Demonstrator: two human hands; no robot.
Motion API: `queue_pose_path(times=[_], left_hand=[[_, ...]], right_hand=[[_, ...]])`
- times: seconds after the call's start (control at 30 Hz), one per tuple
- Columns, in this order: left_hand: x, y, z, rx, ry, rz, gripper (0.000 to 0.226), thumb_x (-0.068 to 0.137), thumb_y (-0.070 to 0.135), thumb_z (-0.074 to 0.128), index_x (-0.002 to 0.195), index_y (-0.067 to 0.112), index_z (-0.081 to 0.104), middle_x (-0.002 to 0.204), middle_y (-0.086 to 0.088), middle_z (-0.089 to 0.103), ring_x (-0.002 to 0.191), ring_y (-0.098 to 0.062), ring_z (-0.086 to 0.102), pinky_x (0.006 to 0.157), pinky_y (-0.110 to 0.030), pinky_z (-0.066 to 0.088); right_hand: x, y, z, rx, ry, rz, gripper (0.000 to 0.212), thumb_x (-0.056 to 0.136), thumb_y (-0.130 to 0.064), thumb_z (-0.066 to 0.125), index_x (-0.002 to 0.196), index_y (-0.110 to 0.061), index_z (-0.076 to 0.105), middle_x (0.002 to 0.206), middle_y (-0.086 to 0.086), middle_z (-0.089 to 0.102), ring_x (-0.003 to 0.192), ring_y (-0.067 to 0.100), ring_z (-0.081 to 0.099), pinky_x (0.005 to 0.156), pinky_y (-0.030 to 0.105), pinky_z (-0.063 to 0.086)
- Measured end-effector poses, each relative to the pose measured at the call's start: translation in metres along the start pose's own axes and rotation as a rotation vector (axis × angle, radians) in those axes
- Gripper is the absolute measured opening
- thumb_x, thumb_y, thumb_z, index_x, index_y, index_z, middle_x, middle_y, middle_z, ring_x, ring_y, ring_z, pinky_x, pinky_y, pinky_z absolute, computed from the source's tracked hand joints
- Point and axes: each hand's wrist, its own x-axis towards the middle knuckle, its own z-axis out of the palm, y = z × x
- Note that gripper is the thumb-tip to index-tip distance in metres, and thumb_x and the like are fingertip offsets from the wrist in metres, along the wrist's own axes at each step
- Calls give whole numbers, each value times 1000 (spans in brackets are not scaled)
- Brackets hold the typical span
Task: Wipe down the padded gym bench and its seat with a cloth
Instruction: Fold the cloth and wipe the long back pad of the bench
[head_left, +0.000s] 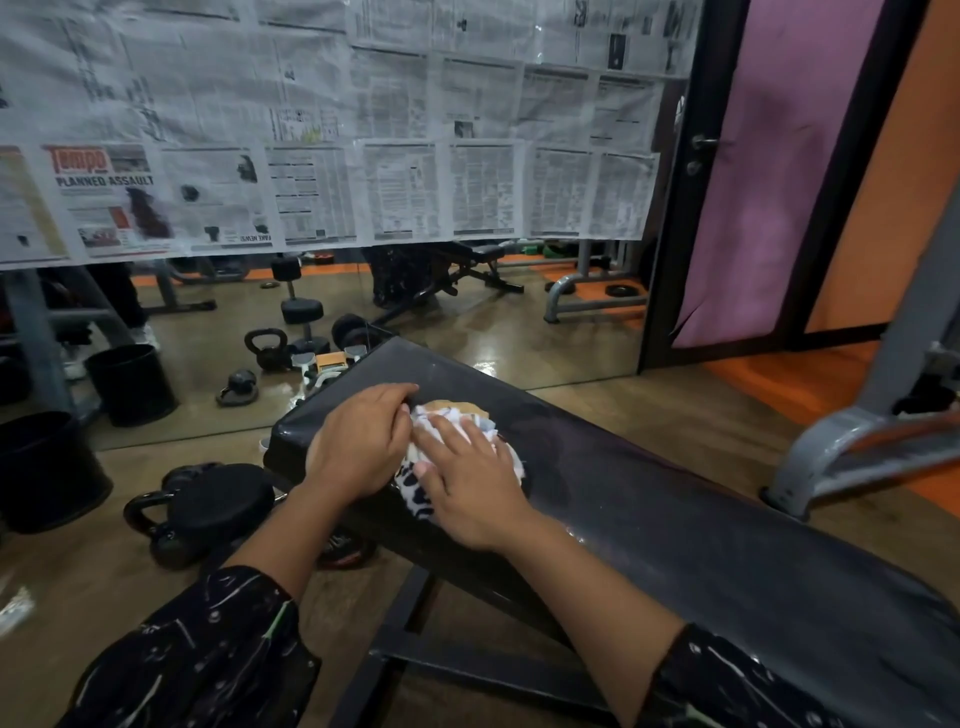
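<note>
A long black padded bench (649, 499) runs from the lower right up to the middle of the head view, its far end close to a mirror. On the pad near that far end lies a bunched white cloth (457, 421) with dark spots. My left hand (358, 447) rests on the cloth's left side, fingers curled over its edge. My right hand (472, 488) lies flat on top of the cloth, fingers spread and pressing it onto the pad. Most of the cloth is hidden under both hands.
Kettlebells (192, 504) and a dumbbell sit on the floor left of the bench, beside a black bin (47, 467). A wall mirror (467, 322) partly covered with newspaper stands behind. A grey machine frame (852, 447) is at the right, and the bench's black steel legs (415, 644) below.
</note>
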Motion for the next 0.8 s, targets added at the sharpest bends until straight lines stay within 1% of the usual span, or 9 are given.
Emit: queue_pose_path(times=[0.07,0.13,0.27,0.33,0.4,0.47,0.53,0.67,0.8], left_hand=[[1,1,2,5,-5,8,44,90,30,33,124,16,57,121,-2,64,112,-17,56,93,-35,43],[1,2,3,19,-15,12,38,92,27,36,122,17,59,119,-2,64,111,-18,56,91,-36,44],[-3,2,3,43,-28,20,36,90,27,36,114,19,63,117,2,65,110,-18,57,90,-37,46],[-4,0,2,47,-24,7,33,92,25,40,116,19,62,118,2,65,112,-17,56,91,-37,46],[-3,-3,0,50,-17,-8,35,91,26,38,116,19,62,118,1,65,112,-17,56,91,-37,46],[-2,-3,-2,51,-23,-9,42,88,29,34,115,18,63,118,0,65,111,-18,57,91,-37,46],[-3,-1,-2,47,-31,-8,44,86,30,32,116,18,63,118,0,65,111,-18,56,90,-36,45],[-2,2,-1,58,-29,-10,33,92,23,40,118,18,61,120,1,64,112,-17,55,89,-36,44],[-3,5,-1,54,-30,-15,31,92,21,42,117,19,61,120,2,63,113,-17,55,90,-35,43]], right_hand=[[-16,2,3,-15,17,-75,51,101,-40,26,150,-37,13,160,-10,10,147,19,-1,115,49,2],[-35,12,5,-24,12,-122,50,101,-41,26,149,-41,11,159,-13,10,147,16,-2,115,46,2],[-43,37,-2,-3,5,-24,47,101,-44,23,147,-46,14,158,-16,11,147,11,0,117,44,5],[-27,35,-5,-2,1,41,46,101,-44,21,147,-46,14,159,-14,12,147,14,3,117,46,7],[-6,23,-4,10,-23,88,46,101,-44,19,147,-46,14,159,-12,11,147,19,2,116,50,5],[4,10,0,7,-22,89,47,101,-45,18,148,-44,13,160,-10,9,147,21,0,115,53,2],[-6,3,4,-17,8,42,48,101,-45,18,148,-43,11,160,-10,9,147,20,-1,116,52,2],[-44,18,1,-56,17,-79,49,101,-45,20,148,-44,7,159,-16,6,147,14,-3,116,46,0],[-48,41,-12,-20,-22,25,47,102,-44,20,148,-45,10,159,-17,7,147,11,-3,117,43,0]])
